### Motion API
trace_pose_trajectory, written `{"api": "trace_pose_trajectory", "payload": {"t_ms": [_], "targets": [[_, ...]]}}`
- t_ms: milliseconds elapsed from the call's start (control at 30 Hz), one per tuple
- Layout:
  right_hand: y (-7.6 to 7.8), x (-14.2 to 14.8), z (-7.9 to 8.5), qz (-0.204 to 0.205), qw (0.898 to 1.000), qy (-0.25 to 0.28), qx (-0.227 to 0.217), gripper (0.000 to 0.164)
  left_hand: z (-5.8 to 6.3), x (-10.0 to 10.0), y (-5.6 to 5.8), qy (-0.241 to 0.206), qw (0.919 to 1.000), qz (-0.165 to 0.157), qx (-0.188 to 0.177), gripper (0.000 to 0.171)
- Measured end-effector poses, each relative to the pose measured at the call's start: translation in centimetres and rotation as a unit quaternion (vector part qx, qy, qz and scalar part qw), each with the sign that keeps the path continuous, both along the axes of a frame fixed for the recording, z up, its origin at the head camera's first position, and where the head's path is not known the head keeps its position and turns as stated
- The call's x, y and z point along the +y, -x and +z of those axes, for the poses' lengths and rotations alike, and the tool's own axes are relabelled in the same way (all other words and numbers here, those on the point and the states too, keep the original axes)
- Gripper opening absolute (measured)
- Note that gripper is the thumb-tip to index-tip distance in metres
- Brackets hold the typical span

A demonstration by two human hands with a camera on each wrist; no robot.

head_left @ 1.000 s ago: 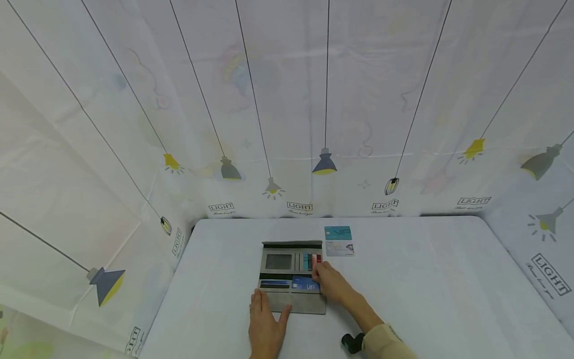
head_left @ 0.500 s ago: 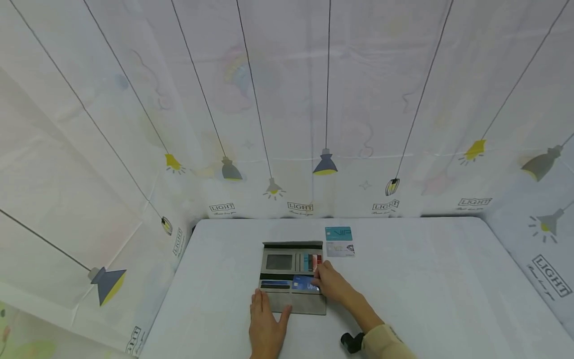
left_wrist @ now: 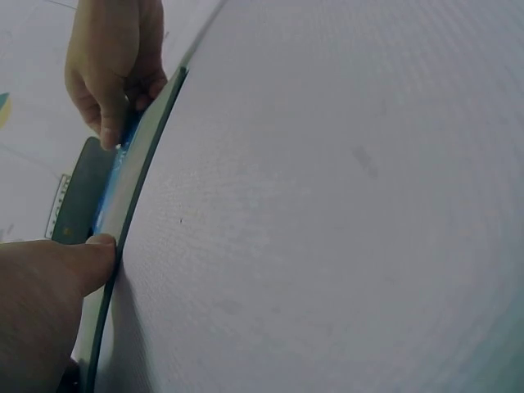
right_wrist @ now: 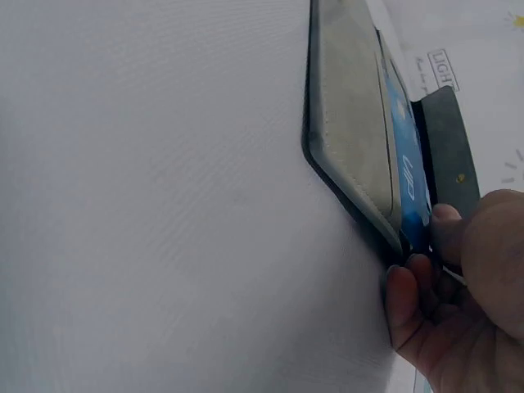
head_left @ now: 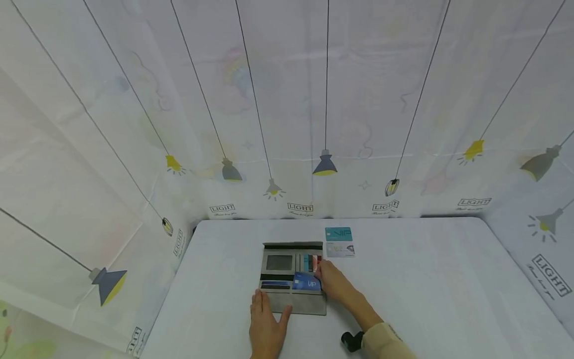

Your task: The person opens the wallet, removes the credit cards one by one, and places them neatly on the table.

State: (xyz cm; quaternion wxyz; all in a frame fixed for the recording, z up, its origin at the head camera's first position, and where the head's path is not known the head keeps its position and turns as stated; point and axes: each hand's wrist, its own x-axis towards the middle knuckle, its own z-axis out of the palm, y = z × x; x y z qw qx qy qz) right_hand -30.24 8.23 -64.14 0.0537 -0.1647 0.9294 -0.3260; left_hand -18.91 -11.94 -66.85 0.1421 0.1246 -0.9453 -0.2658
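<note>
From my remote station I see a grey wallet [head_left: 307, 302] lying open on a white table [head_left: 430, 284], at 6 o'clock from the centre of the head view. A blue card [head_left: 306, 282] marked VIP stands partly out of its pocket, toward the wallet's 3 o'clock side. My right hand [head_left: 335, 283], at the wallet's 3 o'clock, pinches the card's edge between thumb and fingers. My left hand [head_left: 266, 324], at 7 o'clock, lies on the near edge, fingers straight and thumb spread wide; it grips nothing.

More cards [head_left: 312, 263] show in the upper pocket at the wallet's 1 to 2 o'clock, and a dark window [head_left: 279, 262] sits near 11 o'clock. Beyond the wallet, at 2 o'clock, a teal card [head_left: 338, 234] and a silvery card [head_left: 340, 249] lie on the table, the teal one farther away. A black object [head_left: 352, 342] shows beside a beige sleeve [head_left: 386, 343], at 5 o'clock from my right hand. At 12 o'clock hangs a pale backdrop [head_left: 358, 109] printed with lamps.
</note>
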Motion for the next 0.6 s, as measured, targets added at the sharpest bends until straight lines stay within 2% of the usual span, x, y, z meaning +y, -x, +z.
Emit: {"api": "trace_pose_trajectory", "payload": {"t_ms": [200, 300, 433, 600], "targets": [[-0.37, 0.67, 0.31, 0.032, 0.999, 0.014, -0.022, 0.024, -0.13, -0.03, -0.05, 0.003, 1.0, 0.0, 0.008, 0.09], [-0.41, 0.86, 0.44, 0.033, 0.999, 0.017, -0.037, 0.03, -0.11, -0.04, -0.06, 0.003, 1.0, 0.0, 0.009, 0.091], [-0.41, 0.82, 0.31, 0.027, 0.999, 0.023, -0.04, 0.029, -0.05, -0.01, -0.07, -0.001, 1.0, -0.001, 0.005, 0.091], [-0.34, 0.62, 0.01, -0.003, 0.999, 0.032, -0.031, 0.025, 0.03, 0.05, -0.03, -0.001, 1.0, 0.0, -0.001, 0.091]]}}
